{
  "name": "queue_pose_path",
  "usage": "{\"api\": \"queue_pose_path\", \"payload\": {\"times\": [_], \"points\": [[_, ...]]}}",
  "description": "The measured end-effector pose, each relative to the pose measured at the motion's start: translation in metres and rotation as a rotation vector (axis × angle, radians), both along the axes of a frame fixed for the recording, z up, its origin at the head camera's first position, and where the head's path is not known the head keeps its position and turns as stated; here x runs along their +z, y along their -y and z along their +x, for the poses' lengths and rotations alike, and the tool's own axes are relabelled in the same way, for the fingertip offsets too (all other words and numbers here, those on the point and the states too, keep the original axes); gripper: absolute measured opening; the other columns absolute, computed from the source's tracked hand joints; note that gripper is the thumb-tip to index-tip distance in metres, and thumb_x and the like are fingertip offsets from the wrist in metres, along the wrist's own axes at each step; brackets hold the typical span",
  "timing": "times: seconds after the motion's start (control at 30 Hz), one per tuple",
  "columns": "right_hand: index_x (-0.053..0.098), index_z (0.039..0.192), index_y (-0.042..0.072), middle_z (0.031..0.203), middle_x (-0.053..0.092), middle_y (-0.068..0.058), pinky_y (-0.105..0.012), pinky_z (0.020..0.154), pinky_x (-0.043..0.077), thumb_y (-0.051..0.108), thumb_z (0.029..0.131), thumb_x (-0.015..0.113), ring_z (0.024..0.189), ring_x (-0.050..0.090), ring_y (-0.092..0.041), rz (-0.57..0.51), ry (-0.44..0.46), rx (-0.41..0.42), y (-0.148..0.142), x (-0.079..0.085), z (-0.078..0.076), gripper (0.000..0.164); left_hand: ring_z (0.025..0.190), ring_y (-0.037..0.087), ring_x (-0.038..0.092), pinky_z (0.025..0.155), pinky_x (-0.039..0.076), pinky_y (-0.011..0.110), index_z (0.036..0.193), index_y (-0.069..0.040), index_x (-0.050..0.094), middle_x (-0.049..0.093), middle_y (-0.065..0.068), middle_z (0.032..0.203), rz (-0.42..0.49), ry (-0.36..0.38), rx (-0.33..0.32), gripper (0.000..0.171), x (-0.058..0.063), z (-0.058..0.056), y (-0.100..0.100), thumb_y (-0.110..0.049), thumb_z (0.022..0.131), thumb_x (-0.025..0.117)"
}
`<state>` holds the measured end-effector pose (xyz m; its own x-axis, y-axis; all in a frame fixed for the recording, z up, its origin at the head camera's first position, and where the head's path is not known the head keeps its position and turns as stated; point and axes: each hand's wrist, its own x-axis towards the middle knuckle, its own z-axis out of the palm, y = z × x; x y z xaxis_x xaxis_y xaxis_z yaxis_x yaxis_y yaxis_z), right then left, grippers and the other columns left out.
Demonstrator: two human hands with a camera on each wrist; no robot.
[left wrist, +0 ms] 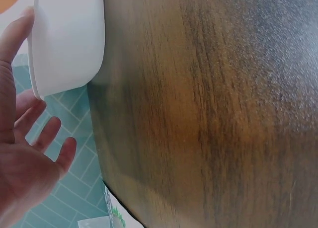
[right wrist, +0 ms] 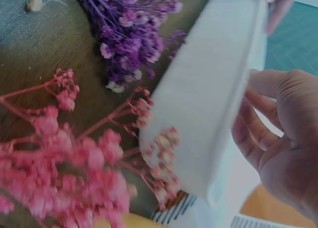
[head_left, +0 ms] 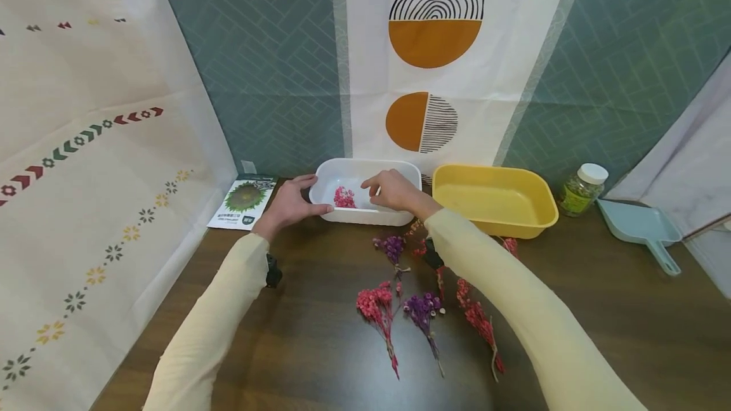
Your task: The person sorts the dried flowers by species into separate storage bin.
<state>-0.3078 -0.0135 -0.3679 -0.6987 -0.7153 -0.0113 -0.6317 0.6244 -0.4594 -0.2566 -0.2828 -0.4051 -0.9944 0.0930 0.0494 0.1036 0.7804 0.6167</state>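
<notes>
A white plastic basin (head_left: 374,215) stands against the back cloth with a small cluster of pink dried flowers (head_left: 344,197) inside. My left hand (head_left: 291,203) holds its left end, thumb on the front rim and fingers at the outer side; in the left wrist view, the other fingers of that left hand (left wrist: 30,158) are spread. My right hand (head_left: 395,191) hangs over the basin's right part, fingers loosely bent near the pink cluster, and nothing shows between them. In the right wrist view, the right hand's (right wrist: 283,128) fingertips are partly behind the basin's rim.
Pink bunches (head_left: 377,306), purple bunches (head_left: 422,309) and red bunches (head_left: 480,322) of dried flowers lie before the basin. A yellow basin (head_left: 485,198), a lidded jar (head_left: 582,189) and a blue dustpan (head_left: 639,224) stand rightward. At left lies a sunflower packet (head_left: 244,202).
</notes>
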Motion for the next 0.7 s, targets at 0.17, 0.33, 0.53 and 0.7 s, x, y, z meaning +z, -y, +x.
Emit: {"api": "queue_pose_path", "payload": {"times": [0.17, 0.33, 0.53, 0.7], "points": [[0.065, 0.130, 0.000, 0.100, 0.073, -0.012, -0.035, 0.074, 0.054, 0.010, 0.094, 0.068, 0.083, 0.068, -0.023, -0.092, -0.011, -0.051, -0.025, 0.019, 0.015, 0.037, 0.141, 0.035, 0.034, 0.111, 0.033, 0.053, 0.148, 0.002, 0.044, 0.039, 0.017, 0.155, 0.005, 0.001, -0.013, 0.097, 0.001, -0.001, 0.000, -0.048, 0.076, 0.085], [0.066, 0.126, -0.001, 0.095, 0.071, -0.011, -0.038, 0.068, 0.054, 0.013, 0.093, 0.069, 0.078, 0.067, -0.025, -0.195, 0.020, -0.133, -0.060, 0.036, 0.049, 0.035, 0.141, 0.035, 0.035, 0.112, 0.032, 0.052, 0.147, 0.004, 0.044, 0.040, 0.019, 0.153, -0.006, -0.006, -0.026, 0.096, 0.002, -0.001, 0.001, -0.047, 0.077, 0.085], [0.064, 0.122, -0.007, 0.090, 0.071, -0.013, -0.035, 0.058, 0.055, 0.015, 0.092, 0.071, 0.065, 0.066, -0.020, -0.202, 0.143, -0.267, -0.106, 0.037, 0.090, 0.037, 0.141, 0.036, 0.036, 0.110, 0.035, 0.052, 0.147, 0.005, 0.045, 0.040, 0.020, 0.153, -0.007, -0.014, -0.038, 0.096, 0.002, -0.003, 0.001, -0.047, 0.077, 0.085], [0.054, 0.132, -0.011, 0.077, 0.069, -0.009, -0.037, 0.054, 0.057, 0.013, 0.093, 0.071, 0.057, 0.064, -0.020, -0.165, 0.268, -0.359, -0.129, 0.021, 0.110, 0.049, 0.141, 0.036, 0.035, 0.111, 0.033, 0.053, 0.147, 0.005, 0.045, 0.039, 0.019, 0.154, -0.001, -0.003, -0.033, 0.095, 0.002, -0.001, 0.000, -0.047, 0.078, 0.084]]}}
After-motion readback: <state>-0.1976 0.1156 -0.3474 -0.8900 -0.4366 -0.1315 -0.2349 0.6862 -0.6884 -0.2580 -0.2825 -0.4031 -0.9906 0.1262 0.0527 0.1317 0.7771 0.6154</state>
